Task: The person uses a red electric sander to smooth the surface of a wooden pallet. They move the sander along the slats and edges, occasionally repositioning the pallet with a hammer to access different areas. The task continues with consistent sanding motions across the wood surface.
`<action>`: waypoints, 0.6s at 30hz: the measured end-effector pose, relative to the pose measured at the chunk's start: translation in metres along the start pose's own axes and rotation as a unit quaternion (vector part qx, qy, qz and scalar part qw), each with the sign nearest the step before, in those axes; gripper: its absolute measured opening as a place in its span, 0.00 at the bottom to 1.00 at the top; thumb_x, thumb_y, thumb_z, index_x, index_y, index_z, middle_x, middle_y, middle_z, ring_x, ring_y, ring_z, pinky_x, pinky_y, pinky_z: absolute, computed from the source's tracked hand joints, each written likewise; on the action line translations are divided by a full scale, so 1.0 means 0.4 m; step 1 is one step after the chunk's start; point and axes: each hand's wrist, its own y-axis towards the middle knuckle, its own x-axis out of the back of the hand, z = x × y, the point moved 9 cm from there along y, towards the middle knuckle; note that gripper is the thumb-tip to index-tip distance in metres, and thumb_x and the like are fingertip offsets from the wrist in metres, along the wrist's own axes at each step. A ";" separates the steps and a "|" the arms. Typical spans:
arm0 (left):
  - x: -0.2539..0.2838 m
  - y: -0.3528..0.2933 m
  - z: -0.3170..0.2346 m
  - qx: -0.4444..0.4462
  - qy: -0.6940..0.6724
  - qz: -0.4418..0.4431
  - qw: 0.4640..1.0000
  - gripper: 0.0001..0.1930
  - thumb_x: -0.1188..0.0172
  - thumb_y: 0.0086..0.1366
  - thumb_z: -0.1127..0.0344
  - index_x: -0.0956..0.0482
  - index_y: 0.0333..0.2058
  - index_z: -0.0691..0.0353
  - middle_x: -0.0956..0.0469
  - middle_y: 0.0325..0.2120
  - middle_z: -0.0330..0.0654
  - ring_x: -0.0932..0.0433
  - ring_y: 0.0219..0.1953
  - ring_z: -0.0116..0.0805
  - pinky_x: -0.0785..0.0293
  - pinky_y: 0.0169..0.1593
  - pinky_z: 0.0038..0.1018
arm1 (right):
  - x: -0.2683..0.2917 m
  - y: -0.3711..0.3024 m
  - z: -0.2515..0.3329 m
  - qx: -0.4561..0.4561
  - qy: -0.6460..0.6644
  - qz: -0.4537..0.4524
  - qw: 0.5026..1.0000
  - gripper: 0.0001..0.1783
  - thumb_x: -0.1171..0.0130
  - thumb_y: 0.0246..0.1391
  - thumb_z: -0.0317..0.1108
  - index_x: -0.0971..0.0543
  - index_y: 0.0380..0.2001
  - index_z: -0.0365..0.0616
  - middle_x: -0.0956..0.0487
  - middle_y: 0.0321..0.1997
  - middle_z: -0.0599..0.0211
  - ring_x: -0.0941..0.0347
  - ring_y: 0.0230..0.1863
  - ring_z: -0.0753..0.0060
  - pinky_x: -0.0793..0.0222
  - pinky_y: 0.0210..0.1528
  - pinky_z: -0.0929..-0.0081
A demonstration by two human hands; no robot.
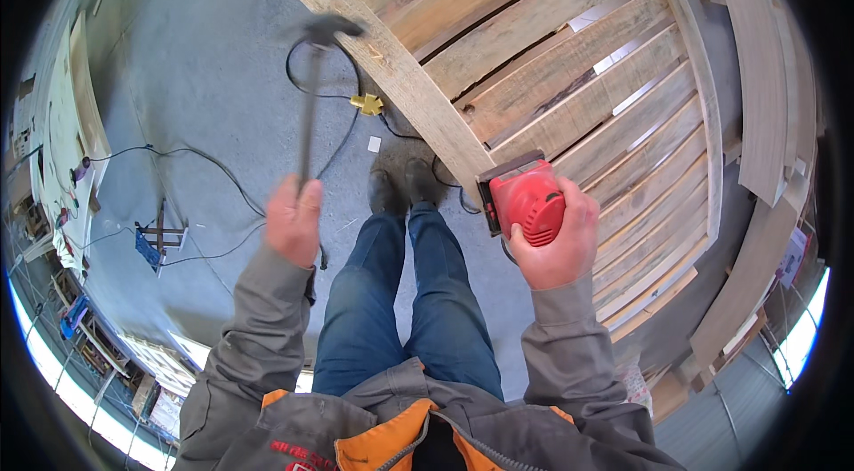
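Observation:
My left hand [296, 220] is wrapped round the handle of a hammer [310, 106]. The hammer stands head up, its dark claw head by the long edge board of a slatted wooden panel [382, 57]; motion smears it slightly, and I cannot tell whether it touches the wood. In my right hand [562, 240] is a red electric sander [531, 204] with a black pad, gripped over its body. The sander is at the near corner of the panel, its pad turned toward the boards. Whether pad and wood touch is unclear.
A black cord with a yellow connector [366, 104] lies on the grey floor [205, 53] in front of my shoes. More cable runs left past a small blue-and-dark stand [160, 240]. Long boards [752, 71] lie at the right; pale sheets [84, 106] stand far left.

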 end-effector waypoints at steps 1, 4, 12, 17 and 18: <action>-0.022 -0.009 0.007 -0.027 0.095 0.013 0.995 0.15 0.45 0.76 0.58 0.28 0.33 0.64 0.31 0.20 0.39 0.34 0.22 0.25 0.37 0.26 0.30 | -0.003 -0.001 0.000 0.001 -0.003 0.005 1.000 0.46 0.25 0.34 0.29 0.31 0.61 0.46 0.25 0.53 0.53 0.29 0.55 0.44 0.27 0.56 0.52; -0.058 -0.050 0.040 -0.034 0.142 0.054 0.988 0.16 0.43 0.75 0.59 0.29 0.33 0.66 0.30 0.20 0.47 0.32 0.24 0.30 0.33 0.28 0.34 | -0.001 0.008 0.004 0.003 -0.006 0.001 1.000 0.46 0.25 0.35 0.30 0.31 0.62 0.47 0.24 0.53 0.55 0.29 0.55 0.45 0.26 0.55 0.52; -0.002 -0.013 0.017 0.021 0.002 -0.003 1.000 0.15 0.44 0.76 0.60 0.29 0.33 0.66 0.29 0.21 0.44 0.32 0.24 0.30 0.33 0.29 0.33 | 0.004 0.013 -0.003 0.001 -0.001 -0.002 1.000 0.46 0.25 0.33 0.28 0.31 0.61 0.44 0.25 0.53 0.51 0.29 0.54 0.43 0.29 0.57 0.53; -0.074 -0.045 0.006 -0.055 0.124 0.045 0.990 0.14 0.44 0.75 0.62 0.28 0.32 0.66 0.29 0.20 0.47 0.32 0.22 0.34 0.33 0.28 0.34 | 0.004 0.008 0.003 0.001 0.002 0.015 1.000 0.46 0.25 0.32 0.27 0.30 0.61 0.42 0.26 0.53 0.49 0.29 0.55 0.42 0.30 0.59 0.53; -0.072 -0.049 -0.001 -0.046 0.094 0.047 0.993 0.14 0.43 0.75 0.62 0.28 0.32 0.66 0.29 0.20 0.46 0.32 0.22 0.33 0.33 0.28 0.34 | 0.008 0.006 -0.001 -0.001 -0.002 0.012 1.000 0.46 0.25 0.32 0.27 0.30 0.61 0.42 0.26 0.53 0.49 0.29 0.55 0.43 0.30 0.59 0.53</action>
